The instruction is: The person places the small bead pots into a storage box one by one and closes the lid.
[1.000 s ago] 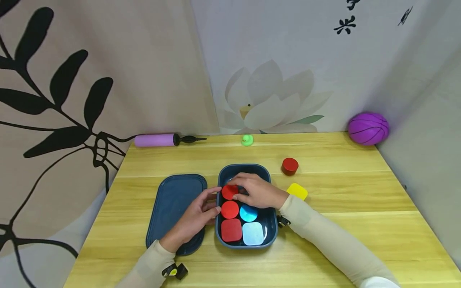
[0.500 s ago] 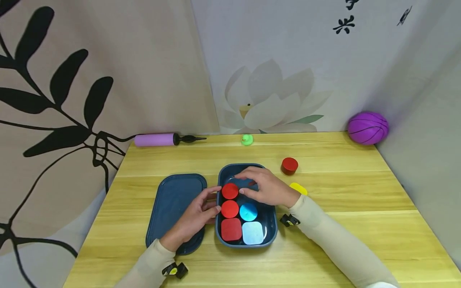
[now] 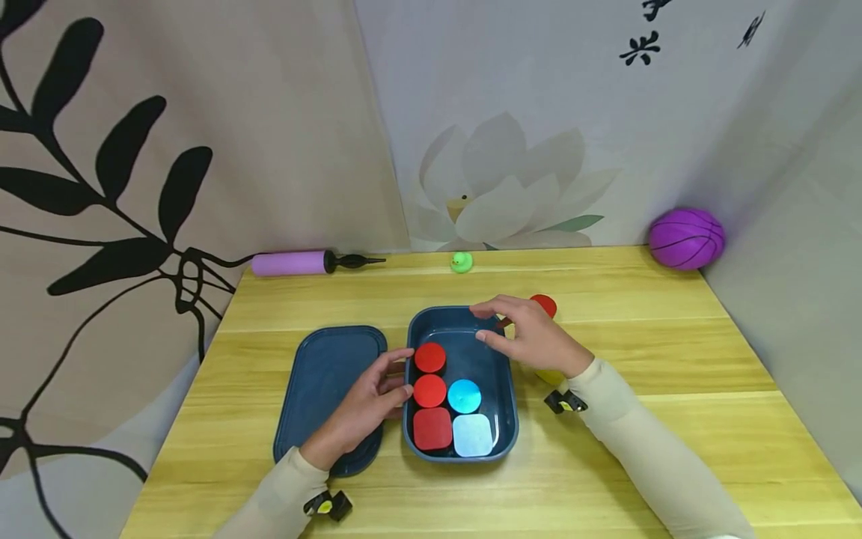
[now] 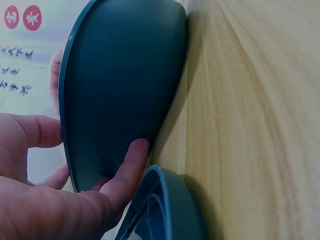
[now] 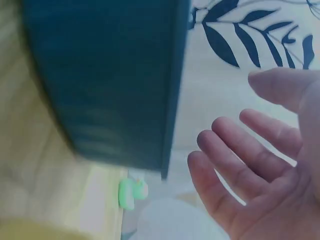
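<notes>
A dark blue box (image 3: 478, 359) holds two round red blocks (image 3: 429, 391) and a squarish red block (image 3: 432, 429) along its left side. A round blue block (image 3: 465, 396) and a pale blue squarish one (image 3: 473, 436) lie beside them. My left hand (image 3: 370, 400) touches the box's left wall (image 4: 120, 75), fingertips at the rim and side. Over the far right rim, my right hand (image 3: 528, 333) has relaxed, spread fingers with nothing between them. Just beyond it stands a red cylinder block (image 3: 546, 304), partly hidden. A yellow block (image 3: 551, 376) is mostly covered by the right wrist.
The matching blue lid (image 3: 323, 382) lies flat left of the box, under the left forearm's reach. Along the table's back edge are a purple hand pump (image 3: 289, 263), a green toy duck (image 3: 461, 262) and a purple ball (image 3: 687, 239).
My right hand has let go of the far round red block and moved right, from inside the box to above its right rim. My left hand has stayed at the box wall.
</notes>
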`<state>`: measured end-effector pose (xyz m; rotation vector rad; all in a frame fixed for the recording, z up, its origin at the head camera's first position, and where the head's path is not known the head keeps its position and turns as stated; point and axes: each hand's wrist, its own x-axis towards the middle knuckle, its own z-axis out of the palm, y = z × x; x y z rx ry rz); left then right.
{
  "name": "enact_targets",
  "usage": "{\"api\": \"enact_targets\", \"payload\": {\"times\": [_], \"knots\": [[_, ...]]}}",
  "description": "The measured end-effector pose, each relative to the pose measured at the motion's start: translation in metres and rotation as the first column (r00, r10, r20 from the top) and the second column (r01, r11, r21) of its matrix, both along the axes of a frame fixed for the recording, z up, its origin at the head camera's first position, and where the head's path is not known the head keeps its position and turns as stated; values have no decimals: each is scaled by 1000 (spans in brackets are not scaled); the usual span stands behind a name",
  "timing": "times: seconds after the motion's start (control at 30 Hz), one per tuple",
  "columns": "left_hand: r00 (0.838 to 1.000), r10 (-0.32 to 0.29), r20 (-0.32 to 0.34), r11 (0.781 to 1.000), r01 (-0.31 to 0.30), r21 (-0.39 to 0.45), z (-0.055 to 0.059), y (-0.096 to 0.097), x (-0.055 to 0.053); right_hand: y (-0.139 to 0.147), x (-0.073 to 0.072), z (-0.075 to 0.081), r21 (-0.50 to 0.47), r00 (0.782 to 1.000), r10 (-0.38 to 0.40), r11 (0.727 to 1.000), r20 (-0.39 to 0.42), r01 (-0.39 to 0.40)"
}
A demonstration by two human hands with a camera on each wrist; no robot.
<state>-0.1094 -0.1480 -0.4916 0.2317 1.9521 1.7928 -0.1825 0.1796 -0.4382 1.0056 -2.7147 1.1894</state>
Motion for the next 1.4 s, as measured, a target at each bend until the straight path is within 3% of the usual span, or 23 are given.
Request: {"api": "enact_targets", "payload": {"times": [0.33, 0.67, 1.03, 1.4], "knots": [[1000, 13, 7, 1000, -13, -16, -1, 0, 4, 44, -14, 1, -7, 983, -179, 984, -39, 179], [1000, 20, 11, 1000, -19, -14, -2, -1, 2, 85, -33, -21, 18, 944, -313, 950, 108, 313], [1000, 23, 18, 1000, -22, -14, -1, 0, 0, 101, -41, -51, 109, 910, -307, 952, 279, 287], [999, 35, 17, 999, -35, -14, 0, 0, 1, 104, -42, -59, 109, 916, -297, 954, 270, 278]]}}
